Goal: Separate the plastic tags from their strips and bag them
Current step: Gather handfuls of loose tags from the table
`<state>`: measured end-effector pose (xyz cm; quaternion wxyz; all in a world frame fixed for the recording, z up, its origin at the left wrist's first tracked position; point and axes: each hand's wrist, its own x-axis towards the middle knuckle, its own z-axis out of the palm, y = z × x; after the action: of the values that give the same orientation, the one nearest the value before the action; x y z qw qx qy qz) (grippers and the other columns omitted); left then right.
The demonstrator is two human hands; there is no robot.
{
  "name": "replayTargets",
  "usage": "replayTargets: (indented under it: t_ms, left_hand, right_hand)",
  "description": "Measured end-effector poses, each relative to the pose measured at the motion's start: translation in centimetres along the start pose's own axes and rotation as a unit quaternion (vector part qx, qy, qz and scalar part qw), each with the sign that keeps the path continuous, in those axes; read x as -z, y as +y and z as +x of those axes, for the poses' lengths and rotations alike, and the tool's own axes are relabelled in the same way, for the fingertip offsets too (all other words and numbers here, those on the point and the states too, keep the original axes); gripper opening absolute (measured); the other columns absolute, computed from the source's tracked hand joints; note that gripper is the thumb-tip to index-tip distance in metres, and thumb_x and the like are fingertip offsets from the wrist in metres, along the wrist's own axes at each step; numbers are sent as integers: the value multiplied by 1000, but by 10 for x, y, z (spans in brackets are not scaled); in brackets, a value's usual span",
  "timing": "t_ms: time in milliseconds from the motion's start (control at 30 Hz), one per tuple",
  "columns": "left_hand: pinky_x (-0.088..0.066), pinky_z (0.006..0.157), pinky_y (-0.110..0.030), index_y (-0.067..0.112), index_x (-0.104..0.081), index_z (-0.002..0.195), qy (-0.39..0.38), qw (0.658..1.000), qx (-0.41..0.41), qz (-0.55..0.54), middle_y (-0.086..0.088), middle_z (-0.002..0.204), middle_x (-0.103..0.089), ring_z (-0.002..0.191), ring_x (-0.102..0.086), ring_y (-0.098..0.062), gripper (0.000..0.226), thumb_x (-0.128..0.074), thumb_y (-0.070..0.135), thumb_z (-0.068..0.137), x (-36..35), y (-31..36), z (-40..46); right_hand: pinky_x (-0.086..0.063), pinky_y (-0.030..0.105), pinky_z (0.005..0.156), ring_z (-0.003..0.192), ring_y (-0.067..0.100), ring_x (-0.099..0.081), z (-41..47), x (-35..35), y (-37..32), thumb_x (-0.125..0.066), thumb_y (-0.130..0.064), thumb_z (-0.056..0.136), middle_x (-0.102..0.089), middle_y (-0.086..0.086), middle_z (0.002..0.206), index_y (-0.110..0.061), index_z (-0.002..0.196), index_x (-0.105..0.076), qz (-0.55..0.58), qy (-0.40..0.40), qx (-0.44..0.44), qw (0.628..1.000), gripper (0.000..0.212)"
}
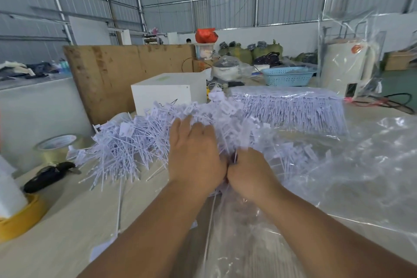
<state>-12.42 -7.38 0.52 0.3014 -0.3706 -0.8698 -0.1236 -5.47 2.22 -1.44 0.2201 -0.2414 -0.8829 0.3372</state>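
Plastic tags [126, 142] heaped | left hand [194, 153] flat on top | right hand [248, 171] gripping

Your pile of tags [135, 142] is all pale lilac-white, same as the bagged bundle [291, 108]. The bag [361, 176] is clear and shiny. You've got a light blue basket [286, 75] with a lattice pattern, a yellow tape roll [20, 221], a red-orange sack [205, 35], and brown cardboard [117, 70] with darker stains.
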Motion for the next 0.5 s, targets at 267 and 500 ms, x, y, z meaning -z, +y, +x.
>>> replayTargets:
  t_ms: [267, 500]
  left_hand:
    - [-38, 72, -35, 17, -39, 122, -95, 984, 55, -142, -5, 113, -55, 103, -46, -26, 57, -57, 55, 83, -10, -2, -1]
    - [-35, 66, -33, 21, -44, 94, -67, 976, 76, -191, 3, 92, -48, 100, -46, -24, 39, -66, 49, 79, -20, -11, 2]
  right_hand:
    - [-53, 43, 60, 69, 39, -66, 8, -3, 4, -53, -8, 87, -64, 24, 72, 1, 71, -56, 139, 44, -47, 988, 19]
    - [-34, 28, 45, 46, 16, -44, 5, 5, 2, -54, -22, 91, -44, 0, 46, -8, 50, -43, 137, 101, -56, 984, 45]
